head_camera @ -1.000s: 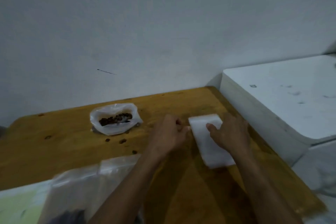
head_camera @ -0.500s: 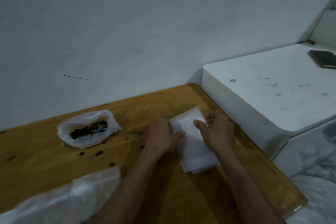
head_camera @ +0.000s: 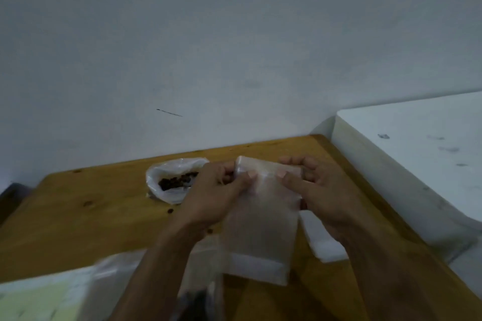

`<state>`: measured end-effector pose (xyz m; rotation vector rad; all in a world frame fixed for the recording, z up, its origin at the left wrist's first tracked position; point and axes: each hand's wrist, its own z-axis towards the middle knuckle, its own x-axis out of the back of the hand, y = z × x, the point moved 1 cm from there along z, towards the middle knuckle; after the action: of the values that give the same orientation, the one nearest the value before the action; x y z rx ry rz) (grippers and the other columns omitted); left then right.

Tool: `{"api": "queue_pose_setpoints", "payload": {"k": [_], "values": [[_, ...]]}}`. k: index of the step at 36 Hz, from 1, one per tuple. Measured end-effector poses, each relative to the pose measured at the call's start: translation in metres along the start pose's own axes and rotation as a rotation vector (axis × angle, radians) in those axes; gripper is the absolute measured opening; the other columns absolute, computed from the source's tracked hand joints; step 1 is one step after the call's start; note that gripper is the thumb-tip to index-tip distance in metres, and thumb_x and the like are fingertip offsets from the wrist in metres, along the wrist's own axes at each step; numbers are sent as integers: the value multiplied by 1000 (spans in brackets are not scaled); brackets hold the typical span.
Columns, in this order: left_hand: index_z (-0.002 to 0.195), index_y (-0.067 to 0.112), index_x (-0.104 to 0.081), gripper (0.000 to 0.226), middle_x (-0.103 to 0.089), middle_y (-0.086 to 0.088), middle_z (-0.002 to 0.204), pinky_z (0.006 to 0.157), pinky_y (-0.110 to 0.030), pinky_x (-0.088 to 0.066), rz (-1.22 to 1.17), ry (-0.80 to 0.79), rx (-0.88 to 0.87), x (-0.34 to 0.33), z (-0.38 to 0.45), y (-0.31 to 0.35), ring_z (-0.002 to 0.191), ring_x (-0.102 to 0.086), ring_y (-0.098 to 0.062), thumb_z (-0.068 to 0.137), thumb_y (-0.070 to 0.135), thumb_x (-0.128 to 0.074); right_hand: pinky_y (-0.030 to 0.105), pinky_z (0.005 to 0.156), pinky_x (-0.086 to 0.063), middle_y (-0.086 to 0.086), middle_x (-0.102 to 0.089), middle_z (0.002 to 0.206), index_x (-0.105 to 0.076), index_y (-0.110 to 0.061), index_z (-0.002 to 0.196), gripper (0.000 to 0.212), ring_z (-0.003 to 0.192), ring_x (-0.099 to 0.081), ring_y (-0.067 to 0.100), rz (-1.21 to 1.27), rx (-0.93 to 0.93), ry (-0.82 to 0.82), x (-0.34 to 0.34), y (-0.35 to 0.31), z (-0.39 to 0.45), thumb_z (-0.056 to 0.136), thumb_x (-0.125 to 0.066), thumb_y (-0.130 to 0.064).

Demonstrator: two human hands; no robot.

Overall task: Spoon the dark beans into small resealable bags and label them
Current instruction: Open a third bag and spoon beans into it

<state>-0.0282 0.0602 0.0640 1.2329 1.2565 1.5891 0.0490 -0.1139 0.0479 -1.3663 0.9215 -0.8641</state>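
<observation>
Hands now lifted off the wooden worktop [head_camera: 78, 216], where half a second ago they worked at the white stack of small bags [head_camera: 323, 242]. One small clear resealable bag [head_camera: 260, 229] hangs between them. Left hand [head_camera: 216, 195] and right hand [head_camera: 320, 190] each pinch its top edge, apparently parting the seal. White plastic bag of dark beans [head_camera: 174, 180] sits just beyond the left hand. Filling likely comes next; no spoon visible.
</observation>
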Motion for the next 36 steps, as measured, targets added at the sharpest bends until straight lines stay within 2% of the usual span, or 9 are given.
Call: {"api": "queue_pose_setpoints", "payload": {"k": [2,5,8,11,17,20,23,29,36], "values": [[84,15,-74,18,-75,-6,80,68,-35,-59,89,-7,-5,24,-13,1,77,-73,-21,97,19,-62,27,56,-54,5,-76,89,-76,-18,96,12,73,-71,15,-53,13,-92,-19,-2,0,84,-78,-21],[81,13,-69,20,-71,-10,80,71,-47,-58,312,148,-8,56,-26,-3,78,-69,-24,91,31,-70,31,59,-54,2,-74,75,-75,-17,81,7,68,-67,13,-112,56,-206,-54,-2,-1,86,-76,-21],[91,28,-60,26,-63,8,81,59,-17,-45,532,475,-22,77,-44,1,71,-59,-2,79,42,-78,30,55,-52,-2,-71,68,-71,-22,73,17,62,-64,11,-99,105,-204,-91,-4,-4,90,-72,-20],[79,27,-59,29,-61,6,70,54,-16,-42,489,646,-98,91,-57,5,64,-57,-6,77,50,-76,34,65,-61,1,-77,85,-68,-16,87,8,79,-73,15,-59,147,-210,-124,-9,-9,93,-69,-21],[73,11,-68,50,-68,0,65,63,-35,-55,42,571,5,111,-64,2,61,-63,-10,71,61,-73,33,77,-61,-2,-75,105,-69,-21,113,23,97,-72,15,-33,191,-429,-166,-18,-12,90,-71,-17],[76,8,-71,49,-71,-7,71,77,-51,-59,-47,575,-9,123,-67,-1,69,-68,-21,69,57,-74,36,84,-59,-3,-75,109,-71,-25,116,29,103,-70,16,-24,148,-497,-176,-18,-10,87,-73,-27],[75,9,-71,48,-70,-12,73,84,-57,-56,-82,544,-41,132,-70,-2,72,-66,-25,68,56,-71,44,87,-58,-2,-75,108,-74,-27,113,34,106,-69,20,-8,121,-502,-184,-18,-7,82,-71,-41],[77,11,-70,27,-68,-10,75,89,-60,-54,-35,497,-56,139,-73,-8,80,-66,-35,89,34,-67,50,90,-58,3,-77,106,-76,-20,108,30,104,-71,22,64,64,-528,-188,-17,-1,82,-71,-35],[76,9,-68,22,-66,-13,79,87,-59,-53,59,515,-20,139,-70,-10,86,-62,-38,95,16,-59,38,84,-60,-4,-75,106,-78,-22,104,19,103,-69,15,-74,177,-426,-187,-11,1,88,-71,-29]]}}
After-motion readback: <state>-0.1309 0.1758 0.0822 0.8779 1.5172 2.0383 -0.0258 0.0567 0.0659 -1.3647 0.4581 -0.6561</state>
